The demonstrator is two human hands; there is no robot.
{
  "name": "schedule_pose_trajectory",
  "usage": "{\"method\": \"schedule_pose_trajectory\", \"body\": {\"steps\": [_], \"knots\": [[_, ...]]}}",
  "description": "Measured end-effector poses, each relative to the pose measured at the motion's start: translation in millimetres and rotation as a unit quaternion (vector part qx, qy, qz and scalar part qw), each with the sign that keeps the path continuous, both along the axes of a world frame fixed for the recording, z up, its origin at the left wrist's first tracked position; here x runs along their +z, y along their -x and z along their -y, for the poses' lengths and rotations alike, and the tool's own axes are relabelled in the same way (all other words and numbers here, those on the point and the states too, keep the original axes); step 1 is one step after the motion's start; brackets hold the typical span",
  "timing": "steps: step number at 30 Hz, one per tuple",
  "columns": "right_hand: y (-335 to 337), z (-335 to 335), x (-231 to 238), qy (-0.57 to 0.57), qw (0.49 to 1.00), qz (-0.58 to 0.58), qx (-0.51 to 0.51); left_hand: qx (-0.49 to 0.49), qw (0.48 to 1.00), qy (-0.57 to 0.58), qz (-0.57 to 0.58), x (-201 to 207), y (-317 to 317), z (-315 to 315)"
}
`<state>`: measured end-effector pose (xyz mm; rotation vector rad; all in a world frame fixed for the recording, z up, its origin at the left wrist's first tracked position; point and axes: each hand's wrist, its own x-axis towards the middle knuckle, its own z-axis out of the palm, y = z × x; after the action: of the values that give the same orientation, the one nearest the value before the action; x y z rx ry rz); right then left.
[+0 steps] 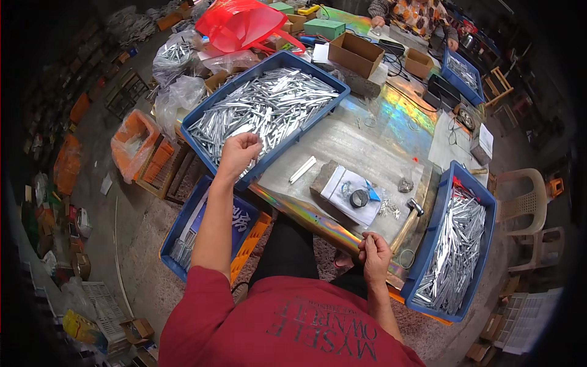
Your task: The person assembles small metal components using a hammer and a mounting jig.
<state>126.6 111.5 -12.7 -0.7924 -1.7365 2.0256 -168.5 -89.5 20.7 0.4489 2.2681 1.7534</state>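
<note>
My left hand hangs over the near edge of a blue plastic bin heaped with thin silvery metal strips. Its fingers are closed in a pinch; whether a strip is between them is hidden. At the table's front edge, my right hand has thumb and fingers pressed together, on something too small to name, if anything. Between the hands, a few strips lie on the table. A black ring rests on white paper over a block, beside small metal pieces.
A hammer lies right of the block. Another blue bin of strips stands at the right. A third blue bin sits low at left. A red bag and cardboard box are farther back. Across the table is another person.
</note>
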Motion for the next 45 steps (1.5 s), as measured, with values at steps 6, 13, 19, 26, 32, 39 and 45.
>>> {"method": "schedule_pose_trajectory", "body": {"steps": [6,13,19,26,32,39,45], "knots": [[11.1,8.0,11.8,0.027,0.999,0.018,0.012,-0.039,0.959,-0.252,0.123,24.9,-51.9,-24.3],[22.2,17.6,13.1,0.016,0.999,0.003,0.043,-0.118,0.901,-0.305,0.286,2.2,-115.3,-64.9],[21.5,21.2,6.6,0.009,0.995,-0.022,0.100,-0.136,0.880,-0.300,0.341,-23.8,-156.6,-88.5],[11.5,10.8,5.2,0.203,0.976,-0.012,0.076,-0.184,0.871,-0.288,0.353,-24.4,-169.1,-95.5],[9.3,6.5,0.6,0.299,0.950,-0.018,0.088,-0.264,0.879,-0.229,0.325,-29.7,-174.9,-95.8],[14.2,-58.7,-32.9,-0.291,0.944,0.120,-0.093,-0.212,0.903,-0.235,0.291,-34.9,-167.2,-88.1],[33.3,-85.0,-29.5,-0.535,0.807,0.241,-0.063,-0.200,0.901,-0.231,0.308,-34.4,-171.2,-90.4]]}}
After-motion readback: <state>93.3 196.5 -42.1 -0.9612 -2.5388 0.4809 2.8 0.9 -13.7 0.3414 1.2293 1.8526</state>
